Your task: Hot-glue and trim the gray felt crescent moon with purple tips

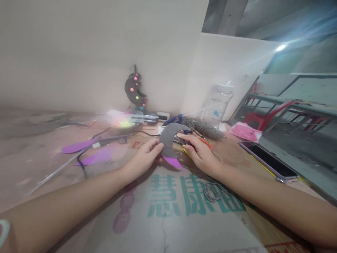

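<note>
My left hand (146, 154) pinches the lower left side of a grey crescent (168, 138) wrapped closely in yarn. A bare purple tip (173, 162) sticks out at the crescent's lower end. At its right, my right hand (201, 154) is closed around what looks like a pair of pliers with yellow (186, 151) and orange (205, 143) handle parts. The dark metal end points toward the crescent, and the fingers hide much of the tool. Below the right hand, a thin grey strand runs to a loose coil (214, 191) on the printed cardboard (168, 225).
Purple crescent cutouts (79, 144) and a glue stick (55, 175) lie left. Behind are a blue glue gun (172, 119), a fuzzy grey roll (206, 129) and a bottle (218, 103). A decorated crescent (134, 89) stands by the wall; a phone (268, 160) lies right.
</note>
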`<move>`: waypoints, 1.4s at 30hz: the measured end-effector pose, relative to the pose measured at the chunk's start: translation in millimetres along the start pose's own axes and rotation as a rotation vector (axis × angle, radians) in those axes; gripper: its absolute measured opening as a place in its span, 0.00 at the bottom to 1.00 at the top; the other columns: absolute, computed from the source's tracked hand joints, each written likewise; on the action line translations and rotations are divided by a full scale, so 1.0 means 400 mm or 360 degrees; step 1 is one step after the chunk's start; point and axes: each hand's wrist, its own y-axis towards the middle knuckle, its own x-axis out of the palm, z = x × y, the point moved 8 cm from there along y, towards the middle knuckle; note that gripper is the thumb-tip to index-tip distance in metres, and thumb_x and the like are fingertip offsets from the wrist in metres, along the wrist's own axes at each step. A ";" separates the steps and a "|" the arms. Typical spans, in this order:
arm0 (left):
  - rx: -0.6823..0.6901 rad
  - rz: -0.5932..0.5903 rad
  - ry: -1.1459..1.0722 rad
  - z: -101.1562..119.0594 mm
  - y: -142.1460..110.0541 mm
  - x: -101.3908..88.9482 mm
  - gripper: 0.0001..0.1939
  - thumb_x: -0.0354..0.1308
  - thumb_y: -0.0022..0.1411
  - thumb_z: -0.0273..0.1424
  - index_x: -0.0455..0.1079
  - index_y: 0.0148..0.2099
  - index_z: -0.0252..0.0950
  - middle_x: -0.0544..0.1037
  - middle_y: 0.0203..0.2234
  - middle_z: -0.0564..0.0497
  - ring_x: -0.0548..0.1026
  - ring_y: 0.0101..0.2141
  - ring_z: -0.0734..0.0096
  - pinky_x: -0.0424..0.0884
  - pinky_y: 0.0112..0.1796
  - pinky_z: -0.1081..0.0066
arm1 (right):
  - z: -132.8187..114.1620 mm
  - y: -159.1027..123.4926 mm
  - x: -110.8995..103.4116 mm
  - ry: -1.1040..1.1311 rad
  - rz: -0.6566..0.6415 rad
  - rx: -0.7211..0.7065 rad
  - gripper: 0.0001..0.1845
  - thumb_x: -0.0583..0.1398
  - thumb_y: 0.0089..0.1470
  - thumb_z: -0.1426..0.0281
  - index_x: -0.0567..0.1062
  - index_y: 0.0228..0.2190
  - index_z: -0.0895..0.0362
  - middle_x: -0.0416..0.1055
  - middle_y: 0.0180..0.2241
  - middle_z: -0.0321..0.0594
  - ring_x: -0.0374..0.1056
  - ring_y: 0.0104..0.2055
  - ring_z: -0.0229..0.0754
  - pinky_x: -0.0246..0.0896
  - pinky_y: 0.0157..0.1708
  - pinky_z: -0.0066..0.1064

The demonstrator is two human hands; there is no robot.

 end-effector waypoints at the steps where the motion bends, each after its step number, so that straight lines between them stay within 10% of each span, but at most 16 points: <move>1: -0.0014 -0.0007 0.0002 0.000 0.000 0.002 0.12 0.53 0.64 0.40 0.67 0.36 0.36 0.70 0.22 0.56 0.69 0.24 0.75 0.65 0.29 0.75 | -0.005 0.001 -0.002 -0.0002 0.0009 -0.0024 0.17 0.52 0.64 0.72 0.70 0.53 0.55 0.73 0.51 0.47 0.68 0.53 0.47 0.64 0.52 0.44; 8: -0.0080 -0.0013 0.0017 0.006 -0.003 0.009 0.09 0.56 0.60 0.36 0.65 0.39 0.35 0.68 0.20 0.58 0.67 0.23 0.75 0.63 0.27 0.75 | -0.003 -0.002 -0.004 -0.0029 0.0052 0.0052 0.15 0.57 0.61 0.70 0.71 0.50 0.55 0.74 0.34 0.41 0.68 0.32 0.41 0.65 0.34 0.35; 27: -0.0061 -0.0079 0.0070 -0.026 0.001 0.005 0.11 0.60 0.58 0.37 0.66 0.37 0.34 0.71 0.25 0.56 0.68 0.25 0.78 0.62 0.25 0.77 | -0.065 -0.013 -0.007 -0.0312 0.0038 -0.0430 0.13 0.59 0.62 0.66 0.75 0.48 0.55 0.78 0.40 0.45 0.74 0.39 0.45 0.69 0.40 0.36; 42: -0.0053 -0.0128 0.0135 -0.009 -0.011 0.016 0.11 0.61 0.59 0.36 0.66 0.37 0.35 0.73 0.25 0.56 0.70 0.25 0.79 0.63 0.26 0.78 | -0.047 -0.010 -0.004 -0.0299 0.0059 -0.0346 0.11 0.61 0.60 0.67 0.75 0.44 0.56 0.79 0.38 0.43 0.75 0.39 0.44 0.68 0.39 0.34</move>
